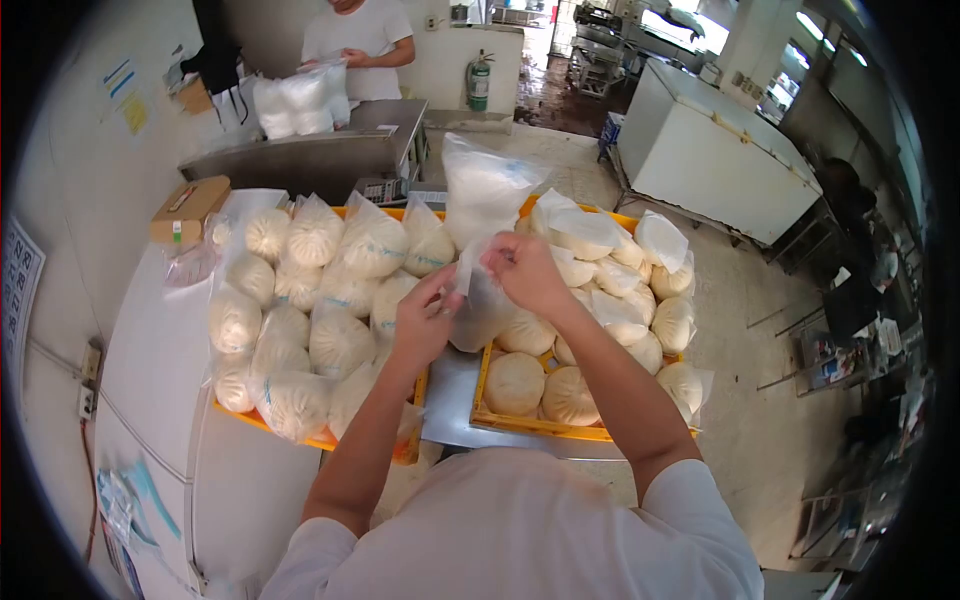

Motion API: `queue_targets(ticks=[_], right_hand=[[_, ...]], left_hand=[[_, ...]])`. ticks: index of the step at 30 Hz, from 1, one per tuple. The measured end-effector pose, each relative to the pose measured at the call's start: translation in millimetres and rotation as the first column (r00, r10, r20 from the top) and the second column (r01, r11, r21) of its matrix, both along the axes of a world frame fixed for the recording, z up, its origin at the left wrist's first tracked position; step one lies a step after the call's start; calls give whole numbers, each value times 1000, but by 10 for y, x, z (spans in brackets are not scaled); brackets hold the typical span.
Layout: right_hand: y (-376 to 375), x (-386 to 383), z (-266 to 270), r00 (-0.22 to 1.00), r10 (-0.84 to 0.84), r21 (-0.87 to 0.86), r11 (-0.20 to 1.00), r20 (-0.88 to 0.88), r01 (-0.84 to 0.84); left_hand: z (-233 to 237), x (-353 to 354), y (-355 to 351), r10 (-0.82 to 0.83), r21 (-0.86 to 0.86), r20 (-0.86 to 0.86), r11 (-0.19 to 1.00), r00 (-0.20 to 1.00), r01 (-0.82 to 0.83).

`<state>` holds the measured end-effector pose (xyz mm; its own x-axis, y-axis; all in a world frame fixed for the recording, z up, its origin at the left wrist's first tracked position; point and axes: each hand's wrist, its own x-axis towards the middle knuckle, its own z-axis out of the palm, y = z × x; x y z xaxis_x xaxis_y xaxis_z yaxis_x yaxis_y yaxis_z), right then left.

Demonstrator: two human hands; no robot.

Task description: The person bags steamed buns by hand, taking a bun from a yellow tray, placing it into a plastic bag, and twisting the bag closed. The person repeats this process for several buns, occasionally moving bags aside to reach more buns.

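A translucent plastic bag (pixel 483 312) hangs between my hands, its upper edge bunched near my fingers. My left hand (pixel 427 315) pinches the left side of the bag. On the other side, my right hand (pixel 522 268) has its fingers curled closed on the bag's top edge. Whether the bag holds a bun is hard to make out. To the left, bagged steamed buns (pixel 340 340) are piled in a yellow crate (pixel 405 450). A second yellow crate (pixel 545 427) on the right holds buns, bare ones (pixel 515 384) in front and several in bags behind.
A stack of clear plastic bags (pixel 490 190) stands behind the crates. A cardboard box (pixel 188 210) and a calculator (pixel 383 191) lie at the back left. Across the room, a person (pixel 365 50) handles bags at a metal table (pixel 300 158). A white chest freezer (pixel 700 140) stands right.
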<state>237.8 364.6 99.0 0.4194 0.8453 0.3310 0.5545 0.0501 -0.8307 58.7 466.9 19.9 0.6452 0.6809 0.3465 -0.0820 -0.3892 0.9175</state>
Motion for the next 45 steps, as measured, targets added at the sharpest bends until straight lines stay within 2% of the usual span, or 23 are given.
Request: queue_targets(ticks=[2, 3, 5, 7, 8, 10, 13, 15, 17, 19, 22, 25, 26, 28, 30, 31, 32, 34, 35, 37, 38, 41, 45], right_hand=[[-141, 61, 68, 942, -128, 66, 986, -310, 156], [-297, 143, 144, 861, -62, 163, 973, -505, 165], [-745, 299, 342, 591, 123, 332, 907, -797, 258], [-1028, 280, 491, 428, 130, 306, 876, -894, 374], [-1162, 280, 510, 343, 141, 288, 857, -929, 427], [-1430, 282, 272, -15, 306, 270, 860, -952, 433], [-1794, 166, -317, -352, 448, 256, 843, -822, 473], [-1934, 21, -724, -266, 568, 442, 798, -779, 410], [-2076, -36, -752, -180, 494, 378, 813, -850, 443], [-2236, -128, -485, -145, 184, 65, 806, -972, 589], [-2444, -168, -324, -68, 69, -1, 695, -995, 719], [-2788, -133, -608, 180, -158, 47, 610, -971, 791], [-2955, -54, -787, 270, -380, -41, 640, -885, 767], [-3180, 94, -1006, 442, -712, -231, 635, -546, 737], [-3081, 22, -905, 537, -799, -150, 586, -270, 797], [-2983, 2, -826, 559, -821, -99, 570, -121, 816], [-2897, 53, -863, 622, -782, -27, 623, -47, 781], [-2683, 145, -829, 740, -644, -51, 747, 195, 663], [-2576, 167, -822, 775, -552, -77, 798, 309, 598], [-2361, 220, -935, 808, -366, -220, 835, 462, 505], [-2276, 237, -1008, 810, -260, -295, 837, 526, 461], [-2112, 226, -1161, 817, 16, -625, 653, 576, 428], [-2162, 388, -1042, 926, -150, -714, 598, 346, 363]], left_hand=[[34, -103, -43, 126, -139, 130, 984, 983, -108], [24, -174, -105, 195, -217, 184, 964, 963, -154], [-83, -298, -287, 77, -473, 117, 881, 990, -13], [-34, -228, -614, -117, -691, 63, 711, 991, 128], [43, -86, -896, -241, -779, 45, 599, 969, 185], [-103, 240, -1278, -457, -911, 175, 260, 872, 319], [-680, 798, -1668, -653, -848, 517, -306, 554, 433], [-574, 999, -1919, -586, -769, 639, -473, 498, 430], [-493, 1079, -2072, -528, -705, 708, -561, 469, 433], [-469, 1065, -2089, -493, -674, 738, -577, 460, 462], [-457, 960, -1986, -655, -755, 620, -347, 431, 556], [-392, 842, -1820, -623, -863, 496, -277, 605, 422], [-497, 790, -1683, -607, -851, 514, -268, 607, 453], [-713, 684, -1383, -569, -823, 550, -243, 611, 514], [-675, 634, -1191, -322, -926, 378, -116, 868, 360], [-561, 618, -1105, -171, -962, 273, -73, 947, 264], [-426, 572, -993, -199, -957, 242, 112, 950, 268], [-46, 459, -812, -229, -846, 165, 466, 959, 257], [143, 420, -785, -161, -834, 125, 517, 979, 192], [406, 335, -746, -14, -799, 53, 599, 999, 51], [308, 219, -611, -99, -771, 85, 624, 991, 129], [400, 83, -597, -127, -788, -75, 615, 989, 19], [62, -247, -549, -272, -801, -58, 587, 961, 118]])
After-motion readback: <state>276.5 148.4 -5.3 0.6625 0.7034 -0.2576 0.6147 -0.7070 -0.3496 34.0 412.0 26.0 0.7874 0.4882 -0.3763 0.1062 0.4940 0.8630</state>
